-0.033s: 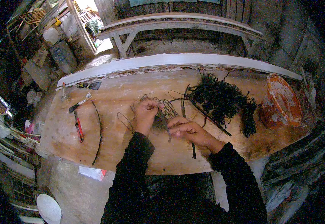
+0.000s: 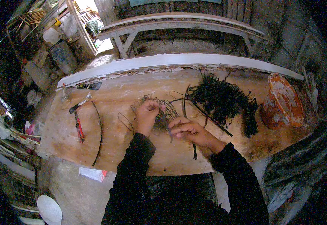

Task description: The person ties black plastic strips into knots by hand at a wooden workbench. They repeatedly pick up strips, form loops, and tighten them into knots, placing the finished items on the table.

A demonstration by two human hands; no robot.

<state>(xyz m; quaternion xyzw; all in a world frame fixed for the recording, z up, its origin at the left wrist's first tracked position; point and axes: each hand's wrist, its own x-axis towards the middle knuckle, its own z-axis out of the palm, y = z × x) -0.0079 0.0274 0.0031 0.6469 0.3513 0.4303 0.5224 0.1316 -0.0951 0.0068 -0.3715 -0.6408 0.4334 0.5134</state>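
Note:
Over the middle of the wooden tabletop, my left hand (image 2: pixel 147 114) is closed in a pinch on the upper end of a dark narrow strip (image 2: pixel 163 122). My right hand (image 2: pixel 187 129) has its fingers curled at the lower part of the same strip, thumb and forefinger together. A loose tangle of thin dark cord (image 2: pixel 172 108) lies behind and around my hands, with one loop (image 2: pixel 124 120) sticking out to the left. Whether the cord is tied to the strip cannot be seen. A large bundle of black cords (image 2: pixel 219 97) lies to the right of my hands.
On the left of the tabletop (image 2: pixel 133 84) lie a hammer-like tool (image 2: pixel 81 103), a red-handled tool (image 2: pixel 79 129) and a curved black strip (image 2: pixel 100 131). An orange paint-smeared bucket (image 2: pixel 283 105) stands at the right. A white board (image 2: pixel 178 60) runs along the far edge.

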